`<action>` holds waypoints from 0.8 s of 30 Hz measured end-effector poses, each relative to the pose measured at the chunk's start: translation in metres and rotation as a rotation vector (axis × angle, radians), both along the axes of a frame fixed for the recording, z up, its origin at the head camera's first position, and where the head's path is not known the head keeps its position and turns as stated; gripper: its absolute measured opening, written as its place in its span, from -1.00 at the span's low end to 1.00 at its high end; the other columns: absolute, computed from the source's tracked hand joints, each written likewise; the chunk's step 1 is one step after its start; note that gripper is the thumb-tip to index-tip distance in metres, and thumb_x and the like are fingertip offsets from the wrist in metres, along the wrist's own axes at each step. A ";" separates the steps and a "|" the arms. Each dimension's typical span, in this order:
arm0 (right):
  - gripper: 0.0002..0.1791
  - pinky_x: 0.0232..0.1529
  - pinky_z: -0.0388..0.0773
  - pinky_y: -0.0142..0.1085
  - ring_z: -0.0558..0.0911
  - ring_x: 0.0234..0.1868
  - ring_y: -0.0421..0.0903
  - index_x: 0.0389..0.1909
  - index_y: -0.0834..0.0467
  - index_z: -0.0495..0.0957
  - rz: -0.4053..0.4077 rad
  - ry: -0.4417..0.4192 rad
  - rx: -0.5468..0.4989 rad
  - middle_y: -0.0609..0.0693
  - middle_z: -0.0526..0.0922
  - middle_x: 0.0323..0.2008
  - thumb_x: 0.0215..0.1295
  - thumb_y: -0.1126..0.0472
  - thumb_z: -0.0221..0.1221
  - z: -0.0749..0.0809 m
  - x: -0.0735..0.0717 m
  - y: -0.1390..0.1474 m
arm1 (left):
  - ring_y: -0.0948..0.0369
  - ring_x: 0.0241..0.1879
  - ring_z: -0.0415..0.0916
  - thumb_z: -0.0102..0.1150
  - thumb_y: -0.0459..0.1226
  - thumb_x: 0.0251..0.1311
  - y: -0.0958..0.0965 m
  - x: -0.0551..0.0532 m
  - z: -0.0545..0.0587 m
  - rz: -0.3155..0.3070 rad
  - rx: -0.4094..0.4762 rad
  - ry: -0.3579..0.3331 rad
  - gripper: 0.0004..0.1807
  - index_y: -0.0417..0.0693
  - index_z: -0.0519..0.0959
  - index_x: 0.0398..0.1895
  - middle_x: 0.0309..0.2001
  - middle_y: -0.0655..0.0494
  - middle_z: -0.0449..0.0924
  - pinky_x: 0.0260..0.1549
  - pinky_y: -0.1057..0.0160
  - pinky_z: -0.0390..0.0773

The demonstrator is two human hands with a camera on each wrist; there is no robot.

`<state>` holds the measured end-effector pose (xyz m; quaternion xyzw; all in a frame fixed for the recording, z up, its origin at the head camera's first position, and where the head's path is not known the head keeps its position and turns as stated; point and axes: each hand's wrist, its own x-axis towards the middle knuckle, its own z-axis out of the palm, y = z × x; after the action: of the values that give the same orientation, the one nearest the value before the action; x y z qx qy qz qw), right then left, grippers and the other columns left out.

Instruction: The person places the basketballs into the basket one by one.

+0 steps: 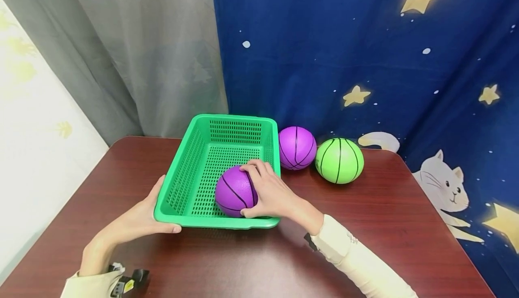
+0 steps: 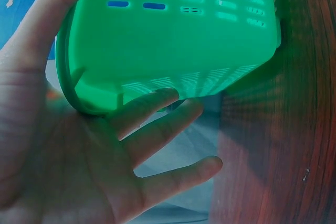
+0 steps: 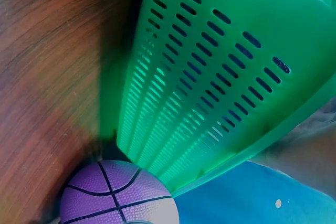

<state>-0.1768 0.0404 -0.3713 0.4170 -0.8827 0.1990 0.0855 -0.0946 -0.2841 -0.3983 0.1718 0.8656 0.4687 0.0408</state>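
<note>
A small purple basketball [image 1: 234, 192] is at the near right inside a green plastic basket [image 1: 216, 222]. My right hand [image 1: 267, 192] reaches over the basket's right rim and grips this ball, fingers over its top and thumb low on its near side. At the basket's near left corner my left hand [image 1: 142, 214] rests against the rim, palm to the corner. In the left wrist view, the fingers [image 2: 168, 135] of that hand are spread and mostly straight beside the basket wall. The right wrist view shows the basket's outer side but not the gripped ball.
A second purple basketball [image 1: 297, 148] sits just right of the basket, and a green basketball [image 1: 339, 160] is beside it. All stand on a brown wooden table [image 1: 365, 230]. Behind its far edge hang a grey curtain [image 1: 162, 55] and a blue starry curtain [image 1: 304, 55].
</note>
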 end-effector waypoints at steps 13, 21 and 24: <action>-0.01 0.13 0.33 -0.12 0.33 0.21 -0.07 0.34 0.25 0.08 -0.002 -0.028 -0.351 0.07 0.34 0.21 -0.03 -0.02 0.37 0.009 -0.008 0.045 | 0.10 0.09 0.37 0.49 -0.17 -0.16 0.002 0.002 0.002 0.009 -0.031 -0.004 0.24 0.21 -0.25 0.45 0.20 0.04 0.32 -0.08 0.35 0.37; -0.14 0.07 0.35 -0.07 0.39 0.14 0.00 0.27 0.26 0.17 -0.204 0.092 -0.531 0.11 0.42 0.14 -0.03 0.15 0.38 0.017 -0.027 0.108 | 0.10 0.09 0.37 0.50 -0.19 -0.18 0.003 0.001 0.001 0.001 -0.017 0.003 0.22 0.25 -0.21 0.44 0.18 0.07 0.33 -0.08 0.35 0.37; -0.13 0.04 0.34 -0.02 0.39 0.14 0.05 0.28 0.30 0.14 -0.284 0.119 -0.540 0.15 0.42 0.14 -0.03 0.20 0.37 0.018 -0.034 0.131 | 0.09 0.08 0.38 0.49 -0.19 -0.17 0.002 0.000 0.001 -0.013 -0.006 0.003 0.22 0.26 -0.22 0.44 0.18 0.06 0.33 -0.08 0.34 0.37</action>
<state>-0.2108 0.1711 -0.3534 0.2627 -0.8409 0.3876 0.2714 -0.0942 -0.2819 -0.3968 0.1779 0.8659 0.4656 0.0430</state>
